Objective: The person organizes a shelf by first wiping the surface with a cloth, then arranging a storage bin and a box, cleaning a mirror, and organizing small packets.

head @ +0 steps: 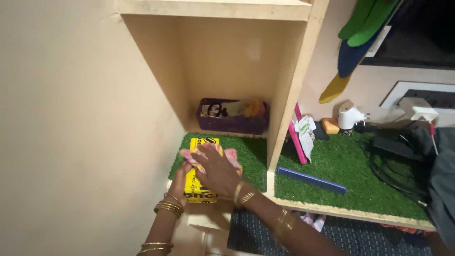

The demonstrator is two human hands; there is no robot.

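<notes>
A yellow box point(197, 188) with black print lies on the green artificial-grass mat point(246, 161) at the front of a wooden shelf compartment. A pink cloth point(231, 155) is spread over the top of the box. My right hand point(215, 169) lies flat on the cloth and box, fingers spread. My left hand point(180, 180) grips the box's left side at its near end. Both wrists wear gold bangles.
A purple basket point(232, 122) holding small items stands at the back of the compartment. A wooden divider point(291, 95) separates it from the right section, where a blue comb point(312, 180), pink object point(297, 137), white charger point(350, 116) and black cables point(393, 161) lie.
</notes>
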